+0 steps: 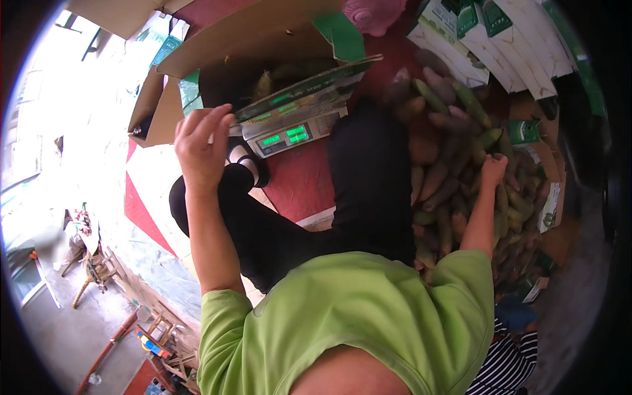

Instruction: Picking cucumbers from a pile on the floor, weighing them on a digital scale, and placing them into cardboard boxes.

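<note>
My left hand (201, 146) is raised with its fingers apart and holds nothing; its fingertips sit at the edge of a green and white carton (299, 99) that rests on a weighing scale (289, 135) with a lit green display. My right hand (493, 170) reaches down into a heap of long green and purple-brown fruits (461, 164) on the floor at the right. Its fingers curl onto one fruit; whether they grip it is unclear. My black-trousered legs (368, 191) lie between the scale and the heap.
An open brown cardboard box (230, 46) stands behind the scale. Flat green and white cartons (487, 39) are stacked at the top right. A pink object (374, 13) sits at the top. A person in a striped top (507, 365) is at the lower right.
</note>
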Demonstrator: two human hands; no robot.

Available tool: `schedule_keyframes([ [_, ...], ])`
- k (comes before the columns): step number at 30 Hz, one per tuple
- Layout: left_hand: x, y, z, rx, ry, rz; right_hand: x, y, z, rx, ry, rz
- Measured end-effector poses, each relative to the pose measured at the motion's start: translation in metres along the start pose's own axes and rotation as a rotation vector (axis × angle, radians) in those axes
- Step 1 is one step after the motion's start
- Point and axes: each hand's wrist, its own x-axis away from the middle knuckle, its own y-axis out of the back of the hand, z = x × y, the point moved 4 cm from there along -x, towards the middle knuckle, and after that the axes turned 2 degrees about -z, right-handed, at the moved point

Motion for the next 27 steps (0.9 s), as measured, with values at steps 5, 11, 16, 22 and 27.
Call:
schedule_keyframes([
  [5, -0.002, 0.001, -0.006, 0.058, -0.010, 0.046, -0.006, 0.045, 0.078, -0.181, 0.264, 0.093],
  [11, -0.004, 0.003, -0.004, 0.053, -0.015, 0.038, 0.044, 0.131, 0.216, -0.670, 0.523, 0.231],
  [16, -0.005, 0.001, -0.003, 0.082, -0.021, 0.028, 0.087, 0.218, 0.334, -0.991, 0.869, 0.151],
  [22, 0.000, 0.004, 0.000, 0.091, -0.009, 0.029, 0.131, 0.235, 0.449, -1.038, 1.091, 0.146],
  [27, -0.003, 0.002, 0.000, 0.084, -0.042, 0.021, 0.142, 0.178, 0.492, -0.927, 1.146, 0.292],
])
